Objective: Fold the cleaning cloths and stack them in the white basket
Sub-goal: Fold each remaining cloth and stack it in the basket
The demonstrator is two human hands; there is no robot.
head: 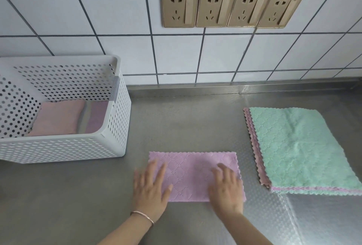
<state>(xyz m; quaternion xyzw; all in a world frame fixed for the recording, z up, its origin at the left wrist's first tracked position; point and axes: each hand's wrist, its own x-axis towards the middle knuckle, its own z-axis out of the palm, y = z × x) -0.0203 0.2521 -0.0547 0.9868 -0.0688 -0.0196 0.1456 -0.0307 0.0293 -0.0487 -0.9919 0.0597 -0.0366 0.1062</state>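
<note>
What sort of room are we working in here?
Most likely a kitchen: a stainless steel counter runs along a white tiled wall with a row of four sockets, and cleaning cloths lie on it.

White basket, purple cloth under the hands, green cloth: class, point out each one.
white basket point(109, 143), head view, front right corner wall.
purple cloth point(192, 168), head view, bare middle between hands.
green cloth point(297, 145), head view, centre of top face.

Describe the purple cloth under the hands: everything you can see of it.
The purple cloth is a soft, fleecy-looking rectangle with a quilted diamond pattern and scalloped edges. It lies flat on the steel counter, long side left to right, between the white basket and the cloth pile. The left hand and right hand press its ends flat.
</note>
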